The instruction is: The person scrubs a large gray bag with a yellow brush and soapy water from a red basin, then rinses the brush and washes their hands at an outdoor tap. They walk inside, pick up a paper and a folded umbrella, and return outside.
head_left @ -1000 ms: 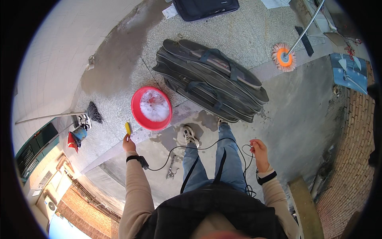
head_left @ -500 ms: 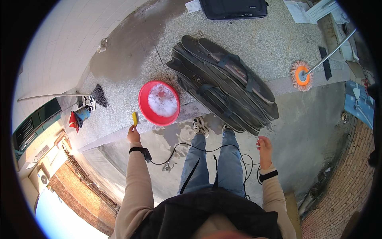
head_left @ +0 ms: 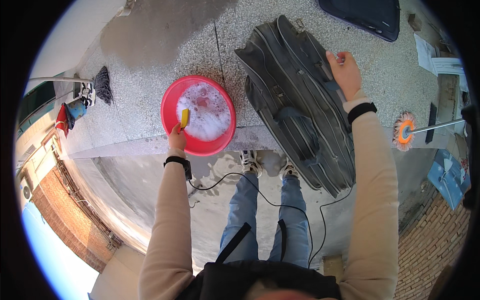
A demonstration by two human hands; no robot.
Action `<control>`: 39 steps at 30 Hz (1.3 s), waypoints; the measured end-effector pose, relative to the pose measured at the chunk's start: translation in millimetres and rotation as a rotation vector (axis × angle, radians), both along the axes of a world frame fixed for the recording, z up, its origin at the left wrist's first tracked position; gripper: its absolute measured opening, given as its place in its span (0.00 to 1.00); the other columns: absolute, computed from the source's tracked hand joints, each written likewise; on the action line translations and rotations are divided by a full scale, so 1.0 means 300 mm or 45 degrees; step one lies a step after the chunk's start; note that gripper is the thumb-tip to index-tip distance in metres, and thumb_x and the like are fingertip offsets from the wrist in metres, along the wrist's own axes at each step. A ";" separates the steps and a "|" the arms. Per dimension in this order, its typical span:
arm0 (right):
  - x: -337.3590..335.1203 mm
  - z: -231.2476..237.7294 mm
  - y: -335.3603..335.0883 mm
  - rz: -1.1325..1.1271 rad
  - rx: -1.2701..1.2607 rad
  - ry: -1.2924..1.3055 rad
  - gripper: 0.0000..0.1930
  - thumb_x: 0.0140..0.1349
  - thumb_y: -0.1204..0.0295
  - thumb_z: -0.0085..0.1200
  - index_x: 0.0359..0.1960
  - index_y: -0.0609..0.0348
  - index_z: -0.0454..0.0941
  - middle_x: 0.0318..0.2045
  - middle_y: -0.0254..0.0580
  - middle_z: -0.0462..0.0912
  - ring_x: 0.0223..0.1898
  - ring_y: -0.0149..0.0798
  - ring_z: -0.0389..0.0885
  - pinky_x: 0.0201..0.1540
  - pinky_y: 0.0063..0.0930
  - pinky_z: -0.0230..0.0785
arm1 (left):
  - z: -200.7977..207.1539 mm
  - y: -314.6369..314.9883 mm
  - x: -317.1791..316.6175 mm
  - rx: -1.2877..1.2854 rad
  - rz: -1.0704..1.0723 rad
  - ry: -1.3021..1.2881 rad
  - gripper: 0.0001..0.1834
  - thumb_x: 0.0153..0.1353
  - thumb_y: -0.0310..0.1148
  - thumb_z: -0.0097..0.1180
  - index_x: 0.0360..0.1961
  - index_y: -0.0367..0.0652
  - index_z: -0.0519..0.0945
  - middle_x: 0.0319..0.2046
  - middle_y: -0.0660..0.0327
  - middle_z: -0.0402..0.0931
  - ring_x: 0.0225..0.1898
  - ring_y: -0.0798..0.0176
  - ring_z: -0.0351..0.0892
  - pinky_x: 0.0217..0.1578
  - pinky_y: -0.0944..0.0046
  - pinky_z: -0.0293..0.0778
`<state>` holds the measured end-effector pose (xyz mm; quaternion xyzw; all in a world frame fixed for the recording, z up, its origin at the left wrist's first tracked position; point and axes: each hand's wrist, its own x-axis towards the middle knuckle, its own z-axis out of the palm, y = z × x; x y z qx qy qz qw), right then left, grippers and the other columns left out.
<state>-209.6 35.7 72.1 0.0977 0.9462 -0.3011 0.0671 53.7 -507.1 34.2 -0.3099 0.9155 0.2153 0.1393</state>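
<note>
My left hand (head_left: 177, 139) grips a small yellow brush (head_left: 185, 118), which is over the foam at the near left of a red basin (head_left: 232, 95). White suds (head_left: 202, 112) cover the water in the basin. To the right lies a large dark grey travel bag (head_left: 295, 107) with zips and straps, set at a slant across the step edge. My right hand (head_left: 348, 72) is at the bag's far right side, close to one strap, with curled fingers. Whether it grips the strap is hidden.
A dark case (head_left: 365, 17) lies at the far right. A mop with an orange head (head_left: 404, 131) is at the right, a dark mop (head_left: 103, 85) at the left. The step edge (head_left: 120, 147) crosses before my feet. A black cable (head_left: 270, 202) hangs across my legs.
My left hand has brought the brush from left of the basin to above its foam. My right hand has reached forward from near the bag's close end to its far right side. The view has turned.
</note>
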 end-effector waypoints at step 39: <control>0.010 -0.224 -0.371 -0.240 -0.927 -0.360 0.20 0.65 0.61 0.46 0.24 0.68 0.75 0.16 0.38 0.75 0.17 0.30 0.73 0.21 0.25 0.66 | 0.264 0.208 -0.229 0.589 0.244 0.481 0.21 0.66 0.21 0.39 0.60 0.40 0.70 0.43 0.59 0.78 0.39 0.69 0.74 0.39 0.69 0.70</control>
